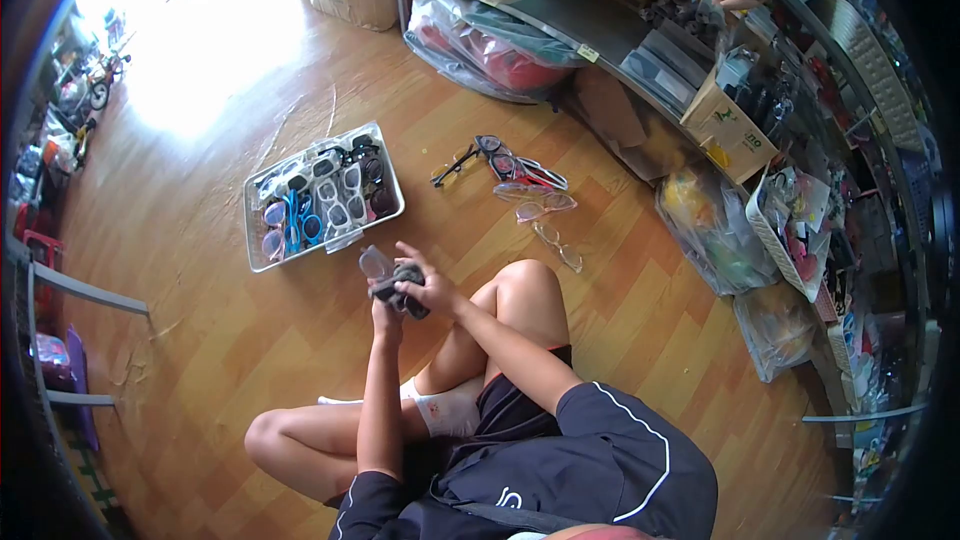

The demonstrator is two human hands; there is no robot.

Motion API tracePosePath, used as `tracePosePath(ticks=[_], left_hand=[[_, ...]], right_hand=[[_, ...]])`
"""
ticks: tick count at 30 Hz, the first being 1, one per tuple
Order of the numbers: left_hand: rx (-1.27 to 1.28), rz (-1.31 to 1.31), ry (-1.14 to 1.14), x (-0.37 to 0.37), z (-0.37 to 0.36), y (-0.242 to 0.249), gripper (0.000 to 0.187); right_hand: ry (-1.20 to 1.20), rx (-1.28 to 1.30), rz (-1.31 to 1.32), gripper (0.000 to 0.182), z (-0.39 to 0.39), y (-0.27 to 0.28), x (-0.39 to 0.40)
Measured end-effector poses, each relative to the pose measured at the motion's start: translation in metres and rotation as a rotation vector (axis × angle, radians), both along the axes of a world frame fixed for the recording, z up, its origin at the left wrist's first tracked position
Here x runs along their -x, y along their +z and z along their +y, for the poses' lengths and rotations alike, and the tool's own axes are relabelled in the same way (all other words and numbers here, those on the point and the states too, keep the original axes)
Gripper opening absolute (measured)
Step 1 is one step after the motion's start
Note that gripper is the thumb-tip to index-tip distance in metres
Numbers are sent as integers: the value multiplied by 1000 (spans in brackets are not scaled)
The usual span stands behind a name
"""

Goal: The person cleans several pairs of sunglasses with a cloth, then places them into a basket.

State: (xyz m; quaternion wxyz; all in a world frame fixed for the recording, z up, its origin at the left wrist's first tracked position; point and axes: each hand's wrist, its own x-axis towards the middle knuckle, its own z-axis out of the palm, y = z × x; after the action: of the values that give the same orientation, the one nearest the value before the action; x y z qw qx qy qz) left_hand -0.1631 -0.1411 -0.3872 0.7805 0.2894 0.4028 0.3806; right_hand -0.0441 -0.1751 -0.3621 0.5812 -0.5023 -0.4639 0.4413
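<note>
Strong daylight enters from the upper left and burns out a patch of the orange-brown wooden plank floor [190,50]. Elsewhere illumination is even, shadows soft. Heavy fisheye distortion bends the edges; corners are vignetted black. Centre is sharp, periphery slightly smeared.

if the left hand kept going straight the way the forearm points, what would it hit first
Probably the clear tray of sunglasses on the floor: the left hand, gripping glasses in a grey cloth, points up toward its near edge, though depth is unclear.
</note>
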Motion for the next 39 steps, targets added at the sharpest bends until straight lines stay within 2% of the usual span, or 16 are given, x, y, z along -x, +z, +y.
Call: tracePosePath(ticks=[2,6,9,13,17,18,21,23,26,28,30,32,33,36,38,39], left_hand=[[-82,-31,-23,-1,-2,5,48],[-33,-102,101,2,7,-11,51],[-163,-26,111,8,14,-16,55],[-256,-57,-146,20,17,-16,54],[-365,309,-221,12,-17,18,54],[-349,342,-157,5,-31,36,49],[-437,206,-109,6,-35,15,42],[-550,315,-130,9,-35,17,39],[-703,484,-77,8,-36,31,43],[-667,612,-84,14,-39,39,45],[-622,492,-17,13,-40,35,45],[-547,351,46,22,-33,19,46],[-456,371,41,23,-38,38,43],[-584,381,84,30,-29,31,40],[-320,198,306,29,-28,35,39],[-318,196,297,35,-26,28,39]], right_hand=[[20,-107,-220,68,-1,-3,8],[-20,-86,-260,62,-4,5,13],[14,-108,-350,60,-8,4,19],[-28,-91,-356,59,-11,-9,26],[-53,-51,-315,60,-19,1,21],[-86,-96,-360,61,-21,-2,22],[-120,-125,-496,53,-25,-11,27],[-181,-97,-590,46,-32,7,27],[-217,-27,-524,39,-33,20,31],[-116,-83,-490,37,-30,12,30],[14,-143,-471,37,-30,13,23],[100,-114,-413,48,-30,11,24],[135,-109,-388,52,-32,14,25],[188,-157,-294,57,-32,20,25],[226,-205,-118,54,-30,20,25],[218,-202,-119,54,-31,20,24]])
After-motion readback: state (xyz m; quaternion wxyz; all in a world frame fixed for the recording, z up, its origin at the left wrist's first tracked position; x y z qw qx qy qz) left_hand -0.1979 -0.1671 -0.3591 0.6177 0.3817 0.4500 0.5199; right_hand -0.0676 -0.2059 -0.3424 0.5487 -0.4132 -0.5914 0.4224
